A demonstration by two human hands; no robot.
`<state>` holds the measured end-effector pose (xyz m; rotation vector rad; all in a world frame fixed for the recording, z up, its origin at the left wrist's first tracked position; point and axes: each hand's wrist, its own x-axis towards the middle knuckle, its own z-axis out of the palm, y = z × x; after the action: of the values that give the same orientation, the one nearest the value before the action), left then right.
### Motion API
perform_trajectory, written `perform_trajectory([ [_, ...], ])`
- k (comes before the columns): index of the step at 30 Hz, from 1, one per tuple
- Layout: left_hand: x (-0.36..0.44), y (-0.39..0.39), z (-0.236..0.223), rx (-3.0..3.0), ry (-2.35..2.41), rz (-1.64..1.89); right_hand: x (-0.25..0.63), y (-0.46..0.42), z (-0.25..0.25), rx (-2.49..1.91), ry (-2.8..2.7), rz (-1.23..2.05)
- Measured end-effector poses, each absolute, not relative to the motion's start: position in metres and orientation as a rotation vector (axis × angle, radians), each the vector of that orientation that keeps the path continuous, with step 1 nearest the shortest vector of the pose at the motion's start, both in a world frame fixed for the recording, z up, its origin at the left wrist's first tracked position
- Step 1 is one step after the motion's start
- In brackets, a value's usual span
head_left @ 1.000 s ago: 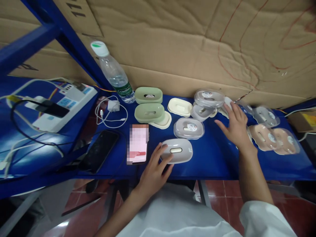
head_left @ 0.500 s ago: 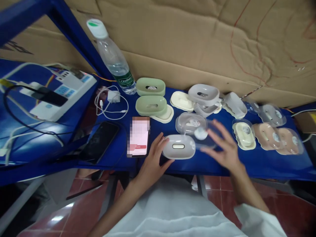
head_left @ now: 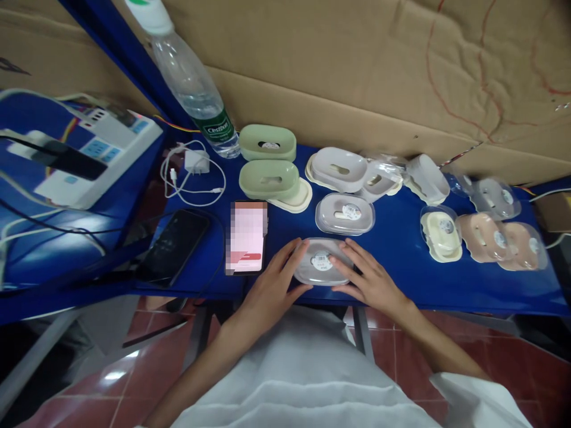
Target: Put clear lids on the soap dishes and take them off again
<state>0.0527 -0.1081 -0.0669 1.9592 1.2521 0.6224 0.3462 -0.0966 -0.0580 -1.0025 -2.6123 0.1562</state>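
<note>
An oval grey soap dish stands at the front edge of the blue table. Over it lies a clear plastic lid with a round white sticker. My left hand grips the left end, thumb at the near side and fingers at the far side. Around the right end my right hand is closed on the lid's rim. Just behind sits another lidded grey soap dish. Farther back, a lidless grey dish rests tilted partly on a cream piece.
Left of my hands are a lit phone, a dark phone, a charger cable, a water bottle and a power strip. Green dishes stand at the back. Cream and pink lidded dishes are at right.
My right hand came from the back right, brought the clear lid forward and set it over the grey dish. My left hand stayed at the dish. The lidless grey dish behind shifted left.
</note>
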Motion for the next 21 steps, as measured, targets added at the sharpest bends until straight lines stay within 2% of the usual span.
perform_trajectory([
  [10, 0.05, -0.111, -0.069, 1.991, 1.243, 0.678, 0.345, -0.088, -0.055, -0.792, -2.721, 0.239],
  [21, 0.05, -0.108, -0.071, 2.028, 1.25, 0.72, 0.343, -0.091, -0.057, -0.81, -2.732, 0.181],
])
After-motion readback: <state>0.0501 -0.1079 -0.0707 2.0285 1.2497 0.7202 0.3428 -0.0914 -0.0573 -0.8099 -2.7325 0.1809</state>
